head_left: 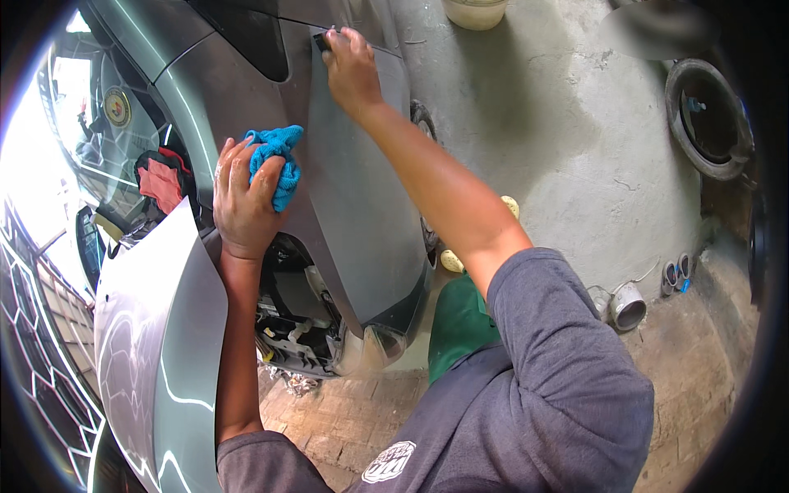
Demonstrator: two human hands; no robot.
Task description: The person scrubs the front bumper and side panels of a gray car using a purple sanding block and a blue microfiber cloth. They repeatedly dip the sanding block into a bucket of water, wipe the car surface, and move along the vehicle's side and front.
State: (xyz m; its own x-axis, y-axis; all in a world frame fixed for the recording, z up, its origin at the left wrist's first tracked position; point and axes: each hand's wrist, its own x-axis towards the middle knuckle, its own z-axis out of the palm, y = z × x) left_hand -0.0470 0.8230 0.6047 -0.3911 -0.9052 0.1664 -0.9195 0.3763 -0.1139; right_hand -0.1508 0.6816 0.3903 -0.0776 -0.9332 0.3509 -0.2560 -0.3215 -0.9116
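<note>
My left hand (240, 214) has its fingers wrapped round a bunched blue cloth (282, 164) beside the grey car body. Farther forward and to the right, my right hand (355, 74) is closed on a small dark flat block (320, 41). That block rests against the upper end of the car's dull grey bumper (357, 205), whose surface looks matte. Wet-looking spots show on the left fingers. An opening (296, 304) in the bumper below my left forearm bares dark inner parts and wiring.
A glossy silver body panel (156, 329) stands left of my left forearm. Red and black cloth (160, 185) lies near the windscreen. On the concrete floor to the right are a pale bucket (477, 12), a tyre (713, 119) and a white tub (629, 306). Yellow footwear (451, 261) shows below my right arm.
</note>
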